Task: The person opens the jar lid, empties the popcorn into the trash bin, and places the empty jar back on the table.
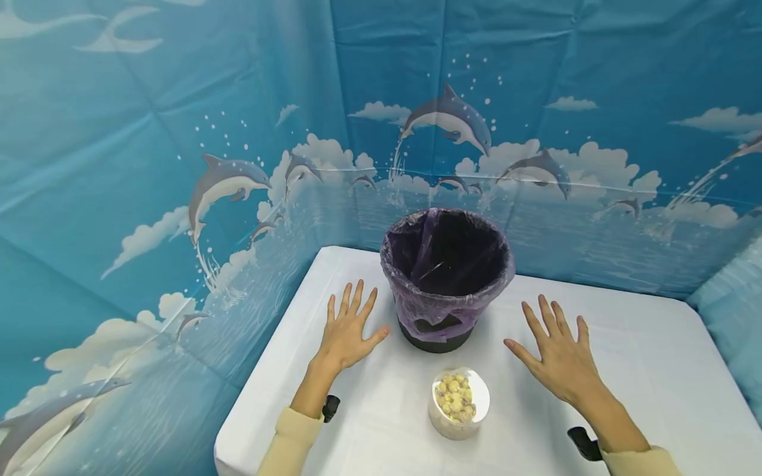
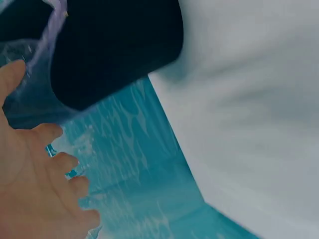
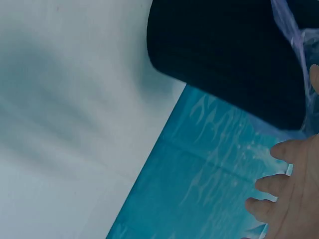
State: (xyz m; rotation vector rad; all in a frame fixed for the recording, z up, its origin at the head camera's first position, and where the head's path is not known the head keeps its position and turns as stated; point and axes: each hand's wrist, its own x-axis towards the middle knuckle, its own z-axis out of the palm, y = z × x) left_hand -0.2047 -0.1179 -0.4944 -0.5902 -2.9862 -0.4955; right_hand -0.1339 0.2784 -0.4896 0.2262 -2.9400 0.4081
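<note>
A black trash bin (image 1: 437, 340) stands on the table, lined with a thin purple plastic bag (image 1: 440, 307) folded over its rim. In front of it sits a clear round tub (image 1: 457, 428) with several pale yellow, popcorn-like balls (image 1: 455, 396) inside. My left hand (image 1: 345, 334) is spread palm down to the left of the bin, holding nothing. On the other side my right hand (image 1: 562, 363), fingers also spread, hovers right of the bin and tub, with nothing in it. Both wrist views show the bin's dark side beyond the fingers.
The white-covered table (image 1: 643, 344) has rounded corners. Blue curtains (image 1: 595, 79) printed with dolphins and clouds hang behind it and along its left and right sides. A small black wrist device (image 1: 330, 408) is on the left wrist, another (image 1: 585, 444) on the right.
</note>
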